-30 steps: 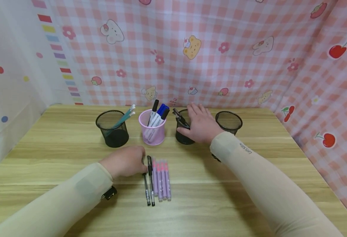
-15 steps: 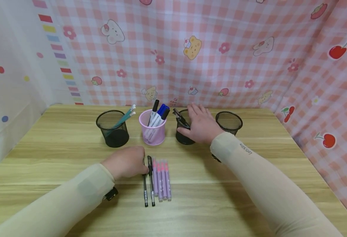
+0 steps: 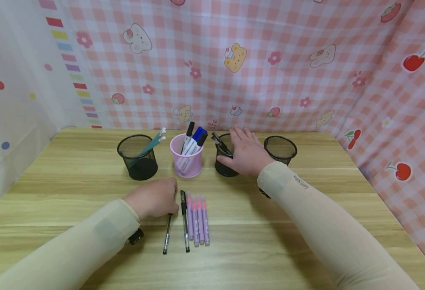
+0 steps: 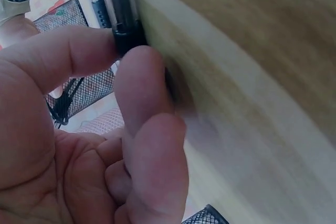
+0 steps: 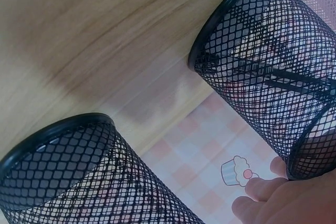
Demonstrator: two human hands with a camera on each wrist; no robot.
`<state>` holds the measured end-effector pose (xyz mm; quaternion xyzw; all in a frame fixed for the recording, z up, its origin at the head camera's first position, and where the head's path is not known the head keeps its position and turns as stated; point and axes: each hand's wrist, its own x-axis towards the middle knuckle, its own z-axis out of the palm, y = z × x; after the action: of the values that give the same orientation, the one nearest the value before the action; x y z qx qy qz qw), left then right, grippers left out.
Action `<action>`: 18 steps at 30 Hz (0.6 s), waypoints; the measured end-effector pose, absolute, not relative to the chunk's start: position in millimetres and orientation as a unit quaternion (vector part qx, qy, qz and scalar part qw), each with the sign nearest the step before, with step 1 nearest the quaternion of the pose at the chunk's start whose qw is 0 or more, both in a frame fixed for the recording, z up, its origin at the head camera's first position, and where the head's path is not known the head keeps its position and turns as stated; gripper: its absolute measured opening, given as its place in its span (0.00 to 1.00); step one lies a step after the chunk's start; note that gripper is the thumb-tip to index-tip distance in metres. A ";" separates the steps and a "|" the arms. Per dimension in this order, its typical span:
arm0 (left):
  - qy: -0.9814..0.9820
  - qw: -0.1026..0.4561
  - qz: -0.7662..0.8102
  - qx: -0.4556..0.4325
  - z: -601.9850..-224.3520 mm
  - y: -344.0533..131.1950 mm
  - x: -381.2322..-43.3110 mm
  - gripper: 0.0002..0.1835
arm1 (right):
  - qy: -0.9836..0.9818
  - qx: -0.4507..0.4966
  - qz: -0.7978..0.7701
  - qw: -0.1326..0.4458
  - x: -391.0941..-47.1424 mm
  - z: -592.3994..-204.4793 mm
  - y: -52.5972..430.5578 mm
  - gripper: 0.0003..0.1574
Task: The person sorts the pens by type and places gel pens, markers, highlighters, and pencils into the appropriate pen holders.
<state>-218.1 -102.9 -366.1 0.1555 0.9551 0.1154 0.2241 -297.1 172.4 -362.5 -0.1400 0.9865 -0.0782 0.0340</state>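
Note:
My left hand (image 3: 152, 198) pinches a black gel pen (image 3: 167, 237) near its upper end, its clear barrel slanting down toward the front of the table. In the left wrist view, thumb and index finger meet at the pen's black part (image 4: 129, 36). Just right of that hand lies a second black gel pen (image 3: 185, 221), alongside several purple highlighters (image 3: 199, 225) with pink near their tops. My right hand (image 3: 249, 152) holds a black mesh pen cup (image 3: 227, 168) by its rim, thumb at the front and fingers toward the back. Black pens (image 3: 221, 144) lean inside that cup.
A black mesh cup (image 3: 142, 169) with teal pencils stands at the left. Beside it, a pink cup (image 3: 188, 166) contains white-barrelled markers (image 3: 194, 144). Another black mesh cup (image 3: 280, 147) stands behind the right wrist. A checked curtain (image 3: 212, 88) hangs behind the wooden table (image 3: 241, 245).
The pen in my left hand has swung, its lower end moving left, away from the second pen. My right hand stays on the cup.

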 end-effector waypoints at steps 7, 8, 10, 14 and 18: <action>0.955 0.224 0.121 0.154 -365.4 -104.2 -216.7 0.23 | 0.986 -0.140 -0.079 0.035 -296.3 -361.6 172.4 0.67; 0.955 0.224 0.122 0.153 -365.5 -104.6 -216.5 0.22 | 0.986 -0.140 -0.079 0.035 -296.2 -361.5 172.4 0.67; 0.954 0.225 0.124 0.153 -365.8 -105.4 -216.5 0.22 | 0.986 -0.141 -0.079 0.034 -296.1 -361.2 172.1 0.66; 0.953 0.227 0.133 0.147 -366.9 -107.8 -217.1 0.22 | 0.986 -0.141 -0.081 0.033 -296.0 -360.8 171.6 0.66; 0.953 0.221 0.151 0.139 -366.7 -110.2 -218.2 0.24 | 0.986 -0.141 -0.080 0.034 -296.2 -360.7 171.5 0.66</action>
<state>-218.2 -110.2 -366.7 0.1386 0.9535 0.1505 0.2214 -296.2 171.5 -360.7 -0.1406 0.9862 -0.0803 0.0343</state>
